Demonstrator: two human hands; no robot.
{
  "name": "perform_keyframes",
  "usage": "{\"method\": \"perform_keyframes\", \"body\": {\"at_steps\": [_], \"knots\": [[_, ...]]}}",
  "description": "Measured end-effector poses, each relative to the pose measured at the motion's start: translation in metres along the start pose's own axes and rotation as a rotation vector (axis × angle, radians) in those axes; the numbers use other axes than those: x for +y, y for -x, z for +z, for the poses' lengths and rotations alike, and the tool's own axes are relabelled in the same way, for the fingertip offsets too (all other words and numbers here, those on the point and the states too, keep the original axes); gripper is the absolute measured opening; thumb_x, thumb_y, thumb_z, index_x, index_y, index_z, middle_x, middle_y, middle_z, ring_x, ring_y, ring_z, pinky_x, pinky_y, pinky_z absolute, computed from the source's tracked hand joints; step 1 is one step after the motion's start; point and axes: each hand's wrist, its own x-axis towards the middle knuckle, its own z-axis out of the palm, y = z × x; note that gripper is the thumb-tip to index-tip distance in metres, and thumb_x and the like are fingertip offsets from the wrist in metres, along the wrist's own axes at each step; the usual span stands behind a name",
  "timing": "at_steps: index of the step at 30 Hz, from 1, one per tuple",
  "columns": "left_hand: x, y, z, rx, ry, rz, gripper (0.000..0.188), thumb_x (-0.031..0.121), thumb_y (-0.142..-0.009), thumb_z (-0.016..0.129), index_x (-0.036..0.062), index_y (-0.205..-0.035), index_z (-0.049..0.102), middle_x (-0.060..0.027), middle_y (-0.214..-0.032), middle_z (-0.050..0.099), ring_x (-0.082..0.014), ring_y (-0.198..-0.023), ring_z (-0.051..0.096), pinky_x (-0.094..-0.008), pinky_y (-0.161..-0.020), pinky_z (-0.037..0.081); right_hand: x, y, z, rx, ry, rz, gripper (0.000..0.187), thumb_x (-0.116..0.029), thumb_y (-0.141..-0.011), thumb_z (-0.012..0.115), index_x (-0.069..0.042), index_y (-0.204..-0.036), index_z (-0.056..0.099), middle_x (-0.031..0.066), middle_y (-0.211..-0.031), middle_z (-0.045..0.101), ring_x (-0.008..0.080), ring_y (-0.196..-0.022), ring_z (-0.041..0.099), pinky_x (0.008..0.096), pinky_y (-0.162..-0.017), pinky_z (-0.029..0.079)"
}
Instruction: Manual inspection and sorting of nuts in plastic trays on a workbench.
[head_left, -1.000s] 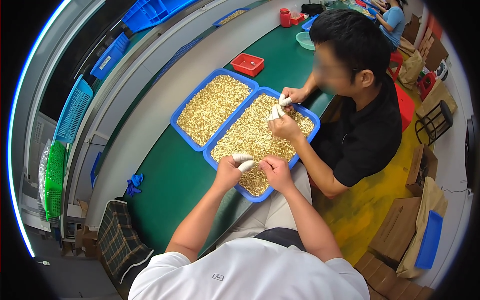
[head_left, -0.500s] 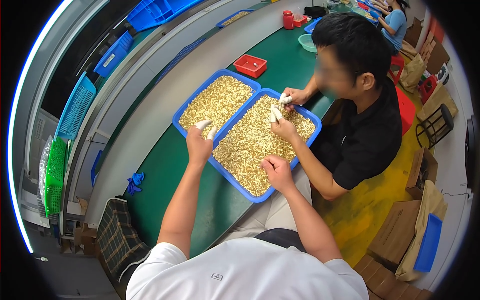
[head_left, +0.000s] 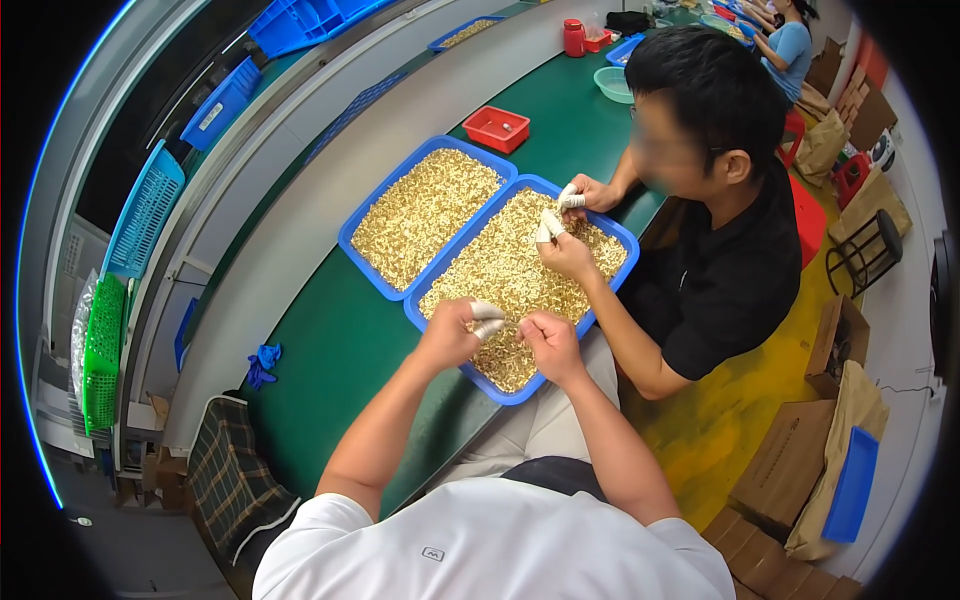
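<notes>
Two blue trays lie side by side on the green table, the left tray (head_left: 349, 246) and the right tray (head_left: 632, 256). Both hold heaps of tiny gold-coloured metal pieces (head_left: 500, 262). Over the near part of the right tray, my left hand (head_left: 452, 335) has white cots on thumb and forefinger, their tips pinched together. Close beside it, my right hand (head_left: 553, 348) is closed, thumb against forefinger. Whatever either hand pinches is too small to make out. A co-worker's hands (head_left: 570, 257), also with white finger cots, are closed over the same tray's far side.
The co-worker in black (head_left: 735, 270) sits close on my right. A small red tray (head_left: 497, 129) stands beyond the blue trays, and a pale green bowl (head_left: 612, 86) farther back. Crumpled blue gloves (head_left: 263, 366) lie at the left. Cardboard boxes (head_left: 782, 455) stand on the floor at right.
My left hand has moved right and nearer, from the left tray's near edge to beside my right hand, and its spread fingertips have closed. My right hand stays almost in place.
</notes>
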Motion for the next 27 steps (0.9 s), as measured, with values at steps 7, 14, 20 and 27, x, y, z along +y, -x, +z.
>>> {"method": "perform_keyframes", "body": {"at_steps": [7,14,20,27], "knots": [[-0.032,-0.030,-0.072,0.610,-0.448,-0.006,0.030,0.011,-0.086,0.077,0.0030,-0.114,0.071,-0.0132,-0.101,0.073,-0.0251,-0.092,0.069,-0.0346,-0.085,0.054,0.002,0.002,0.002,0.092,-0.053,0.005,0.023,-0.011,-0.095,0.058,0.003,-0.077,0.063,0.0111,-0.071,0.065,0.0202,-0.063,0.062,0.0331,-0.059,0.048],[-0.001,0.016,0.003,-0.126,-0.357,-0.068,0.032,0.022,-0.081,0.080,0.0078,-0.109,0.073,-0.0163,-0.096,0.070,-0.0336,-0.088,0.068,-0.0395,-0.077,0.054,0.001,0.001,0.001,0.091,-0.018,-0.018,0.022,-0.011,-0.095,0.059,0.003,-0.079,0.063,0.0116,-0.072,0.065,0.0207,-0.063,0.062,0.0336,-0.059,0.047],[-0.024,0.006,0.030,-0.194,-0.317,-0.043,0.026,0.020,-0.078,0.081,0.0083,-0.100,0.075,-0.0146,-0.083,0.068,-0.0331,-0.075,0.067,-0.0408,-0.069,0.053,0.004,0.001,0.001,0.080,-0.023,-0.004,0.023,-0.013,-0.096,0.060,0.003,-0.080,0.063,0.0118,-0.072,0.064,0.0212,-0.063,0.062,0.0337,-0.060,0.048],[-0.028,0.005,0.021,0.137,0.283,-0.242,0.013,0.008,-0.087,0.077,0.0013,-0.098,0.076,-0.0046,-0.089,0.074,-0.0112,-0.080,0.066,-0.0263,-0.071,0.052,0.003,0.001,0.002,0.080,-0.030,-0.007,0.022,-0.012,-0.096,0.059,0.003,-0.080,0.063,0.0112,-0.072,0.065,0.0201,-0.063,0.062,0.0330,-0.059,0.048]]}}
